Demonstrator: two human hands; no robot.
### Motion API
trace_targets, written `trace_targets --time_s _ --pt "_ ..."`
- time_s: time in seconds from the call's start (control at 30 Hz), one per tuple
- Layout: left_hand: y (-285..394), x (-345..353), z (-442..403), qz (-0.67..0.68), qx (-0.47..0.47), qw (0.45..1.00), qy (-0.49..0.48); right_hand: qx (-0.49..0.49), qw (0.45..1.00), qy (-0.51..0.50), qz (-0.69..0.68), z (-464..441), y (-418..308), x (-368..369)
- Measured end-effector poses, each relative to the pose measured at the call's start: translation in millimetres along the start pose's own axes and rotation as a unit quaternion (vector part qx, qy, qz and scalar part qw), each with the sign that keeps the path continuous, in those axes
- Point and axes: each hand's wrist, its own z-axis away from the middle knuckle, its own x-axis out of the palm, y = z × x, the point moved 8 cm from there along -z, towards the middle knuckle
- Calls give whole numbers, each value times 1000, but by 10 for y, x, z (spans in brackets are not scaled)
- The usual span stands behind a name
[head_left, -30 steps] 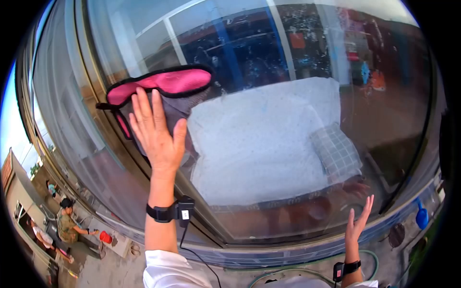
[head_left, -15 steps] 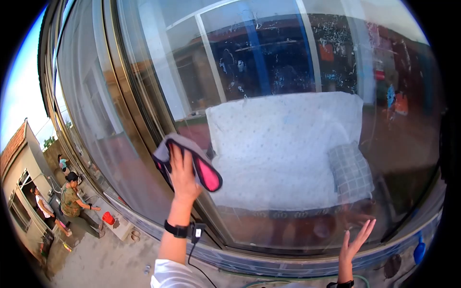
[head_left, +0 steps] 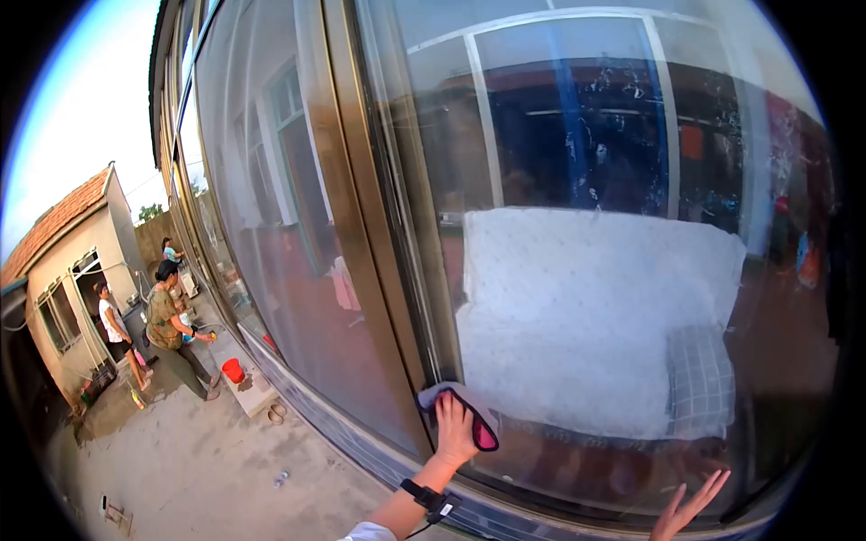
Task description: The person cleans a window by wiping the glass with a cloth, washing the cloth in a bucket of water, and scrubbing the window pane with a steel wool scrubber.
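"What had just changed?"

"My left hand [head_left: 454,431] had brought the cloth [head_left: 484,435] down along the window frame [head_left: 361,198] to the glass's lower left corner, so that stretch of edge had been passed over."

"And your fingers?"

"The left ones lay over the cloth; with the thumb hidden, I couldn't tell whether they pinched it. My right hand [head_left: 690,507], near and to the right, held nothing, fingers outstretched, thumb apart."

White sleeve [head_left: 370,533], black wristband [head_left: 420,492]
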Motion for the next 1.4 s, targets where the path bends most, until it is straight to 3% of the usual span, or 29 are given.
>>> trace_targets --time_s 0.07,0.13,0.37,0.5,0.53,0.7,0.73,0.83,0.87,0.9,0.93,0.97,1.03,1.13,1.23,1.3,1.33,1.37,1.4 --pt "-29 149 130 1 -16 999 -31 25 999 16 -19 18 -38 8" --pt "35 -102 -242 32 -24 998 37 12 999 28 -21 20 -85 37" --pt "338 -1902 -2819 18 94 965 243 15 1000 3 7 33 -54 24" --pt "458 -2692 -4106 10 196 899 390 79 996 -35 -3 76 141 62" --pt "468 -2709 -4183 -38 177 917 356 83 996 -38 -11 97 69 77" --pt "396 -2219 -3463 -16 238 932 272 137 987 -52 -66 202 -249 261" --pt "407 -2084 -3076 36 218 931 292 156 983 -58 -83 267 -279 293" --pt "-220 -1087 -1410 -22 115 993 35 91 990 -89 -56 188 -558 603" --pt "-201 -894 -936 -91 166 982 -15 102 989 -91 -56 213 -559 616" --pt "-285 -607 -569 -70 189 977 -63 115 987 -85 -70 209 -633 655" --pt "-263 -398 -156 -72 224 971 -41 115 988 -88 -57 204 -580 687" --pt "-325 -60 124 17 209 957 -200 96 991 -93 -27 209 -564 697" --pt "-168 48 609 84 271 937 -204 91 990 -104 -11 197 -573 690" --pt "-279 528 1317 84 311 882 -344 100 987 -123 -6 236 -547 693" --pt "-286 640 1331 107 331 870 -350 117 980 -157 -26 278 -535 705" --pt "57 281 710 24 351 887 -300 105 979 -170 -42 284 -518 728" --pt "158 78 314 21 336 922 -191 99 980 -167 -49 292 -492 730" --pt "175 -156 -271 202 139 945 -217 110 977 -174 -51 310 -447 737" --pt "174 -315 -414 -94 274 956 -44 105 977 -175 -63 301 -428 728"
